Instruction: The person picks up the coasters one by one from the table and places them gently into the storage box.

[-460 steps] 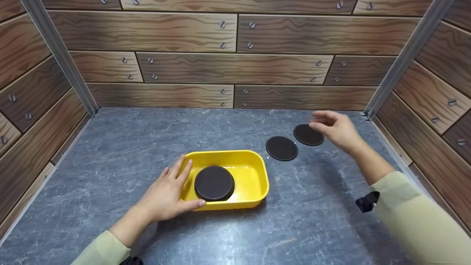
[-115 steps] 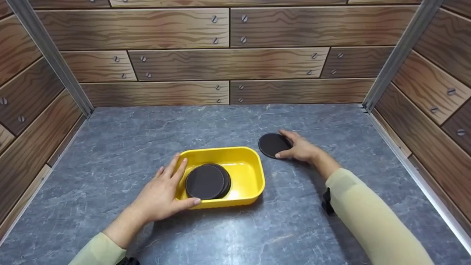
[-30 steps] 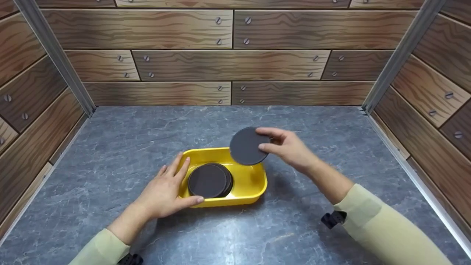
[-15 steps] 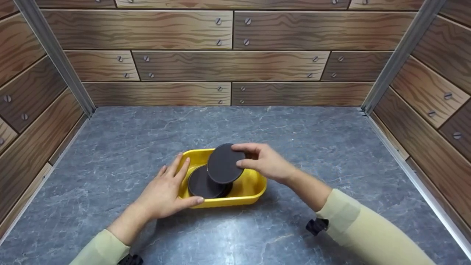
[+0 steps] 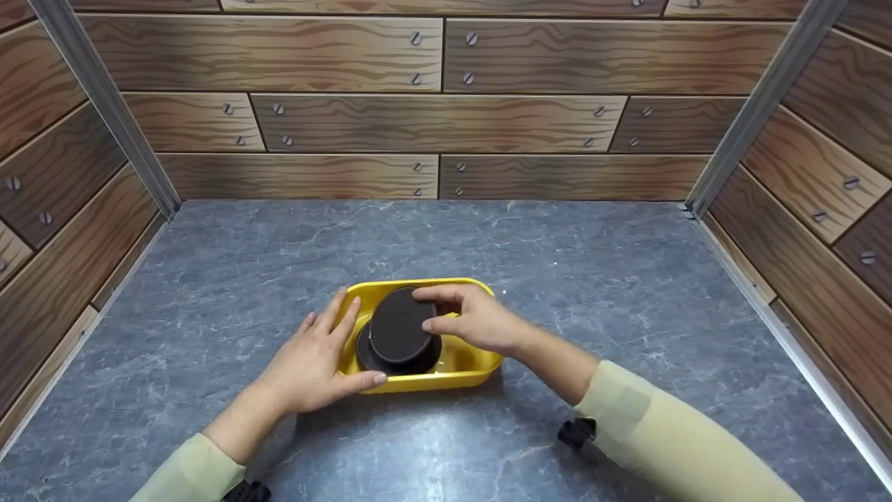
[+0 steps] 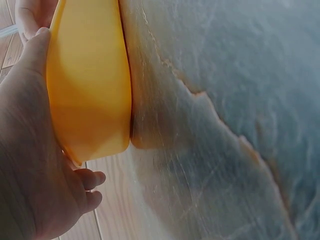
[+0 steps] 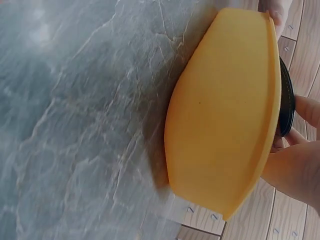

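In the head view my right hand [image 5: 481, 317] pinches a round black coaster [image 5: 401, 328] by its right edge. That coaster tilts over the left part of a yellow plastic tray [image 5: 467, 380], above a stack of black coasters [image 5: 374, 357] lying inside. The held one partly hides the stack. My left hand [image 5: 313, 366] rests on the tray's left end, fingers spread and straight, thumb along the near rim. From the right wrist, the held coaster [image 7: 286, 100] shows its stitched edge above the tray rim. The left wrist view shows the thumb against the tray's side [image 6: 90, 85].
The tray stands on a grey marbled tabletop [image 5: 279, 244]. Wood-plank-patterned panels [image 5: 432, 125] enclose the back and both sides, with metal posts [image 5: 759, 104] at the back corners.
My right hand picked up the last coaster on the tabletop, right of the tray, and carried it left and down over the stack. The left hand stays on the tray.
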Action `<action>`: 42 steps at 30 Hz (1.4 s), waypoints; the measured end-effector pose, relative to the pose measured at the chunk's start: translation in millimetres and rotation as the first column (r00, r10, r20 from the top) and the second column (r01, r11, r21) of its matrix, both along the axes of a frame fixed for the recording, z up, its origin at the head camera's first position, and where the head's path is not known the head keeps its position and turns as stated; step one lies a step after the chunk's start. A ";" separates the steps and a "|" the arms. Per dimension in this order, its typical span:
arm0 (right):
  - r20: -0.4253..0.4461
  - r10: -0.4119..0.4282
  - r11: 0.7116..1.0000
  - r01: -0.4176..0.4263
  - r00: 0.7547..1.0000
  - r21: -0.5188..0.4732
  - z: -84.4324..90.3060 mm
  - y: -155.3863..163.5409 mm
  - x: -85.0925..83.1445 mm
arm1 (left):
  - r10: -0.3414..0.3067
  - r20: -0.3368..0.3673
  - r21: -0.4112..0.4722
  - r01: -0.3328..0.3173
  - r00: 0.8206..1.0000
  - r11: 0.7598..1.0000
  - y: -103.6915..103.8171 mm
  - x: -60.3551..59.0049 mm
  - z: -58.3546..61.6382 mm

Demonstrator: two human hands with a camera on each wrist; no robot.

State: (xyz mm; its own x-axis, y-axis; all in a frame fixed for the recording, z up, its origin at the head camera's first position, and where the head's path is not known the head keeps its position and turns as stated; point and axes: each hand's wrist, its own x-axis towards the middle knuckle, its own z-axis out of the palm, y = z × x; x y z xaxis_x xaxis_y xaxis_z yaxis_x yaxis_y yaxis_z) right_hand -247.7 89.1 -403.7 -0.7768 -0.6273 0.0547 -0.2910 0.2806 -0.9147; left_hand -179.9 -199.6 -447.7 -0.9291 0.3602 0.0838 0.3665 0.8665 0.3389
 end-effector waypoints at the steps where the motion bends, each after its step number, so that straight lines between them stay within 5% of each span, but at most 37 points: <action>1: -0.006 0.000 1.000 0.000 1.000 0.008 -0.9 -1.6 -0.3 | -0.001 0.001 0.002 0.001 1.000 1.000 0.0 -0.1 0.0; 24: 0.026 0.007 0.989 -0.011 1.000 0.149 -5.6 -10.2 0.6 | -0.003 -0.014 -0.009 0.003 1.000 1.000 -0.5 2.6 -0.4; 34: -0.097 -0.023 0.992 0.035 0.995 0.121 6.6 11.0 2.4 | -0.007 -0.008 -0.013 0.007 1.000 1.000 0.7 -1.4 5.8; 38: -0.197 -0.138 0.982 0.160 0.971 0.101 14.1 35.1 1.1 | 0.012 0.013 0.020 -0.012 1.000 1.000 0.3 -4.0 16.6; 42: -0.357 -0.259 0.928 0.334 0.898 0.164 19.5 67.4 -4.8 | 0.075 -0.013 0.005 -0.075 0.997 0.997 -10.2 -9.3 33.1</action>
